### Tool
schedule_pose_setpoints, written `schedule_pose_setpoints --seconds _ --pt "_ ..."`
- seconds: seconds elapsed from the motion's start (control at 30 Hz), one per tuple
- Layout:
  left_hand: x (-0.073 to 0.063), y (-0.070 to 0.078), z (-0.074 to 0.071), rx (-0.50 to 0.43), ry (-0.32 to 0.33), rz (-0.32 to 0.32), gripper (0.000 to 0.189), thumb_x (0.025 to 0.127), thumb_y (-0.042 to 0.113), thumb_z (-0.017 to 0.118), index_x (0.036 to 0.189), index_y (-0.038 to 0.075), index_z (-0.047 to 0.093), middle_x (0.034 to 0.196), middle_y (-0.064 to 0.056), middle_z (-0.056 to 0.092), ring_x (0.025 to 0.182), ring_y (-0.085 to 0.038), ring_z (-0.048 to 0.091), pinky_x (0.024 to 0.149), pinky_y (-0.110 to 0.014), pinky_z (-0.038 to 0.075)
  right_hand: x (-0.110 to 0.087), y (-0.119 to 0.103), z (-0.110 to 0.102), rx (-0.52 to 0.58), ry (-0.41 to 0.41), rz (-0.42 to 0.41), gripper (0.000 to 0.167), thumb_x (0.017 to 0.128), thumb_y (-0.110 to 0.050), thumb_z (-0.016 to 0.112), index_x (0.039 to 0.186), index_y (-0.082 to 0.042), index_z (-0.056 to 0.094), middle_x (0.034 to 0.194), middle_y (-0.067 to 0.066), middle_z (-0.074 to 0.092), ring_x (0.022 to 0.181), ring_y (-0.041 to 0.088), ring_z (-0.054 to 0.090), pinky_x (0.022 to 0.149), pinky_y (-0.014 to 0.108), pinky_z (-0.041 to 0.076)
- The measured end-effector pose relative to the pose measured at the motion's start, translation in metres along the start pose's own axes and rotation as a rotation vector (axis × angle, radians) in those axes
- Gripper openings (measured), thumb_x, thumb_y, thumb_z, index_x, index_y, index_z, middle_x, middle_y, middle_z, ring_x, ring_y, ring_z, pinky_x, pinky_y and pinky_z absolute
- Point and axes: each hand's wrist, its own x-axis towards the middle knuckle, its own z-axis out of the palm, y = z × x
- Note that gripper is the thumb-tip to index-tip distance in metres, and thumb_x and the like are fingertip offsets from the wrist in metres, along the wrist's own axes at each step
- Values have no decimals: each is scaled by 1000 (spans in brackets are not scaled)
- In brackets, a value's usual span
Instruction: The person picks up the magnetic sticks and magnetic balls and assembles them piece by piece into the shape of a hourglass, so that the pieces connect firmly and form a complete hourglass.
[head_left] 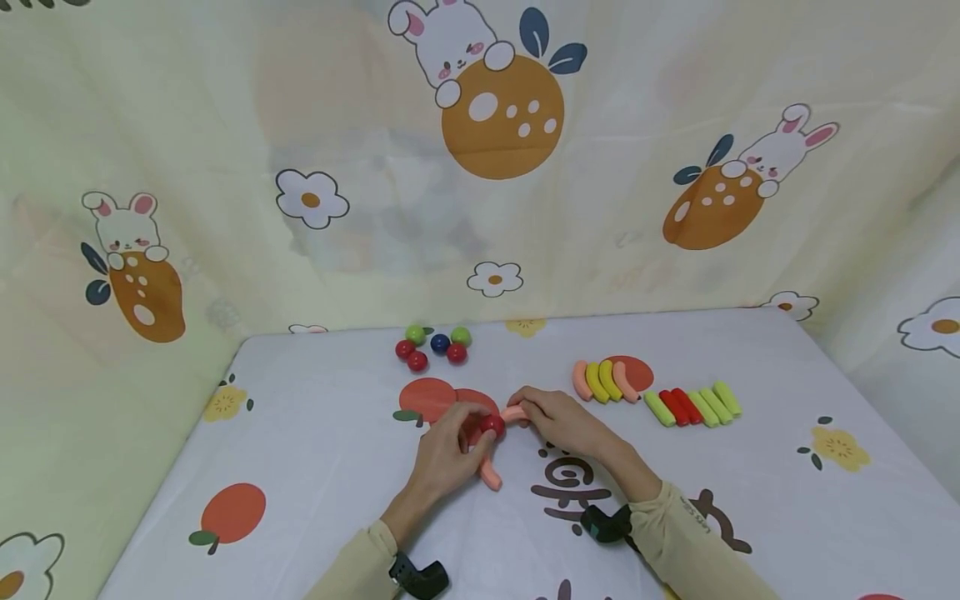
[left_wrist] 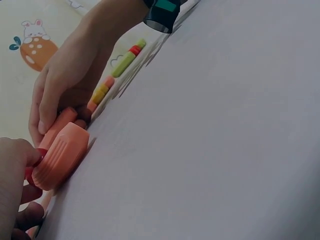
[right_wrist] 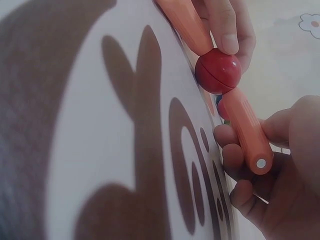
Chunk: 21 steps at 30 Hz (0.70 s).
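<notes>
My left hand (head_left: 447,454) pinches a glossy red ball (head_left: 492,425) between thumb and fingers, just above the table. One curved pink stick (head_left: 490,473) meets the ball and points toward me. A second curved pink stick (right_wrist: 245,130) touches the ball's other side, gripped by my right hand (head_left: 566,421) between thumb and fingers. Its free end carries a small pale disc. The right wrist view shows both sticks against the ball (right_wrist: 218,71). In the left wrist view, the near stick (left_wrist: 62,155) partly covers the ball.
Red, green and blue balls (head_left: 440,344) cluster at the back. Further right lie a row of pink and yellow curved sticks (head_left: 606,382) and a row of straight green and red sticks (head_left: 693,406). A printed cloth (head_left: 315,433) covers the table; a curtain (head_left: 375,250) hangs behind.
</notes>
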Motion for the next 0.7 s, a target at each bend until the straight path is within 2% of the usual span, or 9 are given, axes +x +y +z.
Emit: schedule_pose_setpoints --seconds 0.23,0.4,0.7 --pt "-1 -1 -1 -18 5 5 31 86 29 68 115 25 59 93 7 59 67 -5 49 56 -17 43 1 0 1 13 -1 -16 19 100 -19 44 111 -25 59 82 -1 61 63 11 49 57 21 41" --pt "0 -1 -1 -20 3 -11 30 86 30 68 114 25 58 85 9 59 63 -5 48 53 -17 41 1 -1 0 13 -1 -5 19 100 -21 45 112 -25 59 83 -2 60 62 12 48 57 22 41" --pt "2 -1 0 -14 -15 -30 29 86 31 68 113 27 58 80 10 58 61 -4 47 52 -17 40 0 2 0 29 -10 3 19 100 -22 44 111 -27 59 83 -2 60 63 12 48 57 22 41"
